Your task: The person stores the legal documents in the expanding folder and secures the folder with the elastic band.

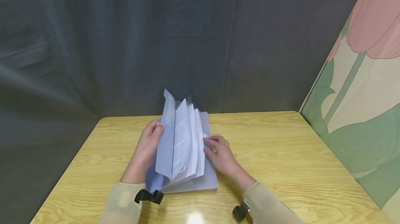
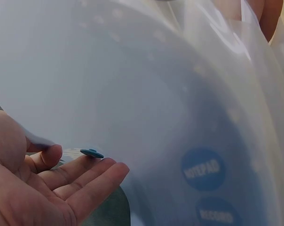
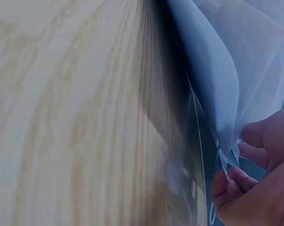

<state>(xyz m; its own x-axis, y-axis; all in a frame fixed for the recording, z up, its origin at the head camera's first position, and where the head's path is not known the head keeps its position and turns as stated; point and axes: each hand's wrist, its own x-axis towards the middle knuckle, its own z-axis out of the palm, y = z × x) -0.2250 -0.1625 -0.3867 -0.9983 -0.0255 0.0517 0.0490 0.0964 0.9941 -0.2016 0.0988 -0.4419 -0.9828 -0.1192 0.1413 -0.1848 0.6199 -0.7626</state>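
A blue plastic document folder [image 1: 167, 140] stands partly opened on the table, its leaves fanned out. Printed papers [image 1: 181, 137] sit in the clear sleeves between its covers. My left hand [image 1: 148, 144] pinches the edge of the raised cover. In the left wrist view a small teal button [image 2: 91, 153] shows by those fingertips, and round labels reading NOTEPAD and RECORD show through the plastic. At the right, my right hand [image 1: 223, 156] pinches the loose edges of the sleeves [image 3: 226, 132] between thumb and fingers. A thin cord loop [image 3: 211, 214] hangs beside it.
The folder rests on a yellow wood-grain table [image 1: 265, 147]. Behind its far edge hangs a dark grey curtain [image 1: 187, 36]. A wall panel with printed tulips [image 1: 368, 95] rises at the right. Black wrist cameras [image 1: 240, 212] sit at both sleeves.
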